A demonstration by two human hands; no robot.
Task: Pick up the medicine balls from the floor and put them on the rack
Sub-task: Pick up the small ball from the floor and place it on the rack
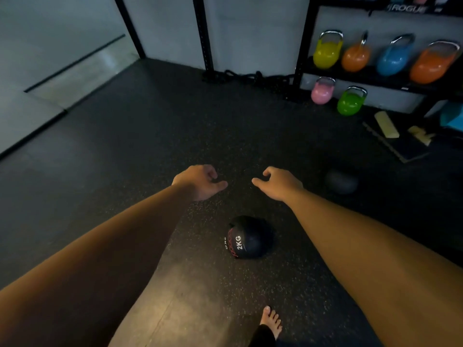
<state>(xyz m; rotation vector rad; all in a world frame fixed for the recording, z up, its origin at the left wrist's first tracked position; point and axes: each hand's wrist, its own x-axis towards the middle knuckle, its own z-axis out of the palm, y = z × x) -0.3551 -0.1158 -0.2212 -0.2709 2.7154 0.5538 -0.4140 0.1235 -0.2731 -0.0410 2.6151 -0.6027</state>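
Rack (pixel 375 78) cut off right; far ball (pixel 341 182) blurred.

Medicine ball (pixel 248 237): black, red lattice stitching, white "2KG" lettering. Second ball (pixel 341 182): plain dark grey. Floor (pixel 155 136): black with pale speckles. Rack (pixel 300 61): black. Kettlebells: yellow (pixel 327 52), orange (pixel 355 57), blue (pixel 394 58), orange (pixel 432 65), pink (pixel 322 92), green (pixel 350 102).

Dim, soft-focus view with wide-angle bending at the edges.
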